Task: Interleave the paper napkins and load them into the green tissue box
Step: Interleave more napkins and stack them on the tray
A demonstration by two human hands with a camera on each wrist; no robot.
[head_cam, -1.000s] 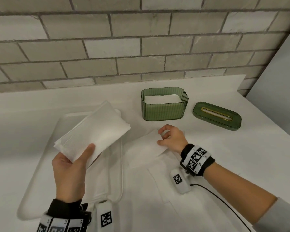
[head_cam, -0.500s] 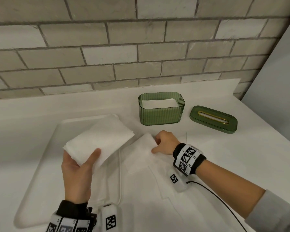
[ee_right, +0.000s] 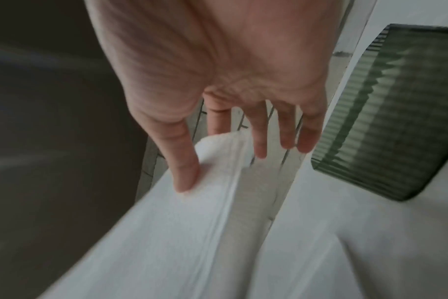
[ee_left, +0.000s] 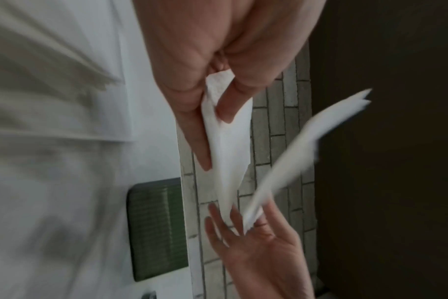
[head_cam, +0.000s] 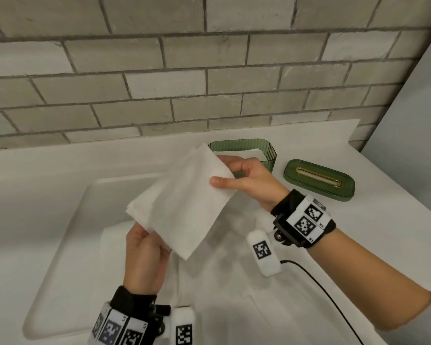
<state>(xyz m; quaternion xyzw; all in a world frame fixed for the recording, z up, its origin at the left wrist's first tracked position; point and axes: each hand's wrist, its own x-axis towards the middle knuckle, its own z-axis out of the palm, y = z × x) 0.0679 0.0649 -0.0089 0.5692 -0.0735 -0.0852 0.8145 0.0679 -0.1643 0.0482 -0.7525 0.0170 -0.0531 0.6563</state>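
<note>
Head view showed that the right hand point(head_cam: 249, 183) had left the bench and now pinched the napkin stack point(head_cam: 182, 202) with the left hand point(head_cam: 144, 255), mid-frame before the green tissue box point(head_cam: 269, 155), probably ready for loading.

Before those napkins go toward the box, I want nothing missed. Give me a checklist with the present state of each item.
1. Left hand grips the napkin stack at its near corner: ok.
2. Right hand pinches the far corner, thumb on top: ok.
3. Green box open, its lid lying apart on the counter: ok.
4. Room left in the box: napkins already lie inside; depth cannot tell.
5. Napkins in the stack interleaved: cannot tell.
6. Stack edges aligned: not ok, layers fan out at the left edge.
</note>
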